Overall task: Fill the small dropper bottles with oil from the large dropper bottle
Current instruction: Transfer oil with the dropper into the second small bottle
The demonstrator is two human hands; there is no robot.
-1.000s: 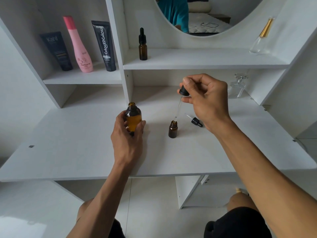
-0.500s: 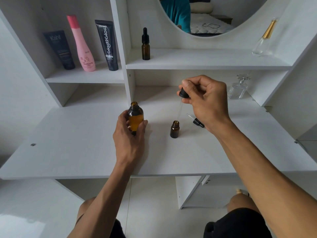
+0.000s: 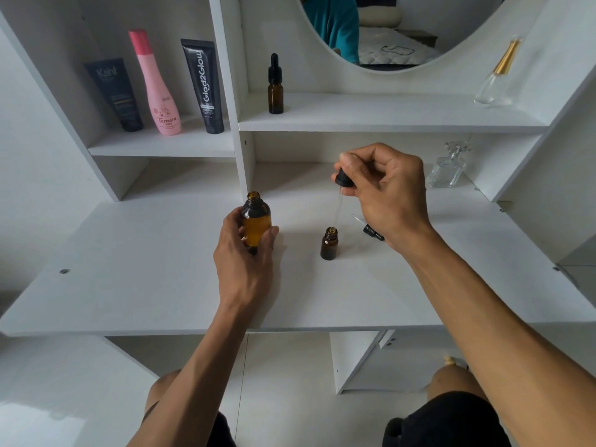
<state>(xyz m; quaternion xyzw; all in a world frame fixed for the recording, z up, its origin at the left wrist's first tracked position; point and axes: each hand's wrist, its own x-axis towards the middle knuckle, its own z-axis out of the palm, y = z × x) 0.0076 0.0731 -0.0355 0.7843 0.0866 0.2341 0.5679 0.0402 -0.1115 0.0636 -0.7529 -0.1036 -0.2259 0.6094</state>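
change: the right hand [image 3: 385, 191] has brought the dropper's glass tip down toward the mouth of the small bottle; the left hand has kept its place on the large bottle
left hand [image 3: 243, 253]: fingers and thumb curled round the lower body of the large dropper bottle [image 3: 255, 221], which stands upright and uncapped on the white desk [image 3: 145, 285], oil filling most of it
right hand: thumb and fingertips pinch the black bulb of the large dropper [image 3: 342, 182]; its clear glass tube hangs nearly straight down
dropper tip: right at the open neck of the small dropper bottle [image 3: 329, 242] (whether it is inside the neck or just above, i cannot tell)
small dropper bottle: upright on the desk, uncapped, to the right of the large bottle and apart from it
small dropper cap [image 3: 371, 230]: lies on its side on the desk just right of the small bottle, partly behind the right hand
upper shelf: a second small dropper bottle [image 3: 275, 87], capped and upright
left shelf: a dark tube [image 3: 116, 95], a pink bottle [image 3: 158, 88], a black tube [image 3: 204, 88]
right side: two clear glass bottles [image 3: 448, 167]
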